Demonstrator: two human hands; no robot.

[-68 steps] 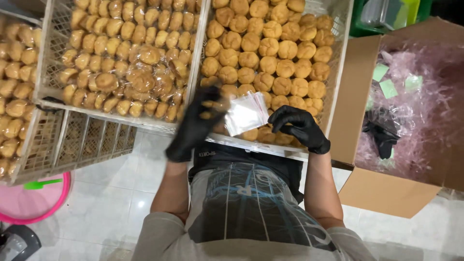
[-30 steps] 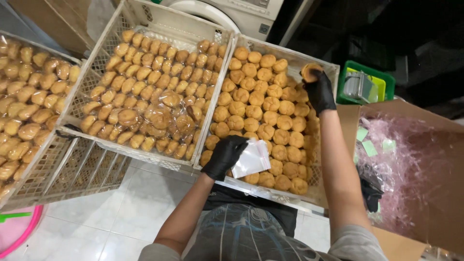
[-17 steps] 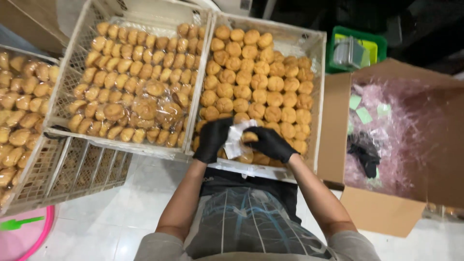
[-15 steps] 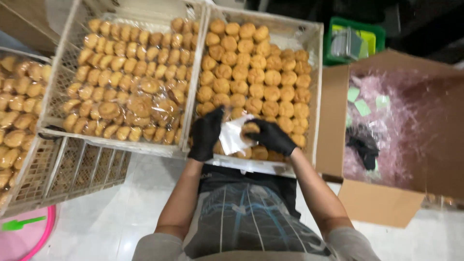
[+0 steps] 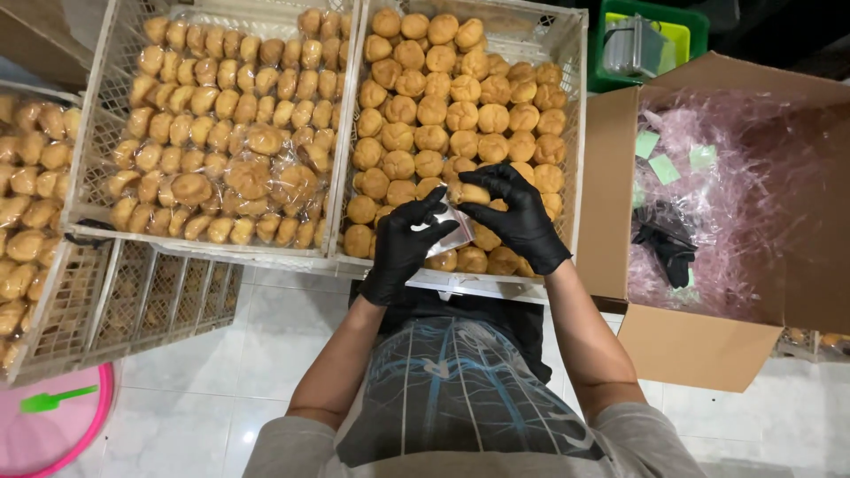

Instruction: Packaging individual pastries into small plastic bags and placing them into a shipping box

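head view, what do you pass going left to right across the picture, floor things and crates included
pink basin → crate of bagged pastries → left hand → right hand → cardboard box

White tiled floor below — pale lattice crates of buns at twelve o'clock, open cardboard box at three, pink basin at eight.

Clear plastic pouch sits over the right crate's near edge; brown cardboard box with pink plastic lining at far right.
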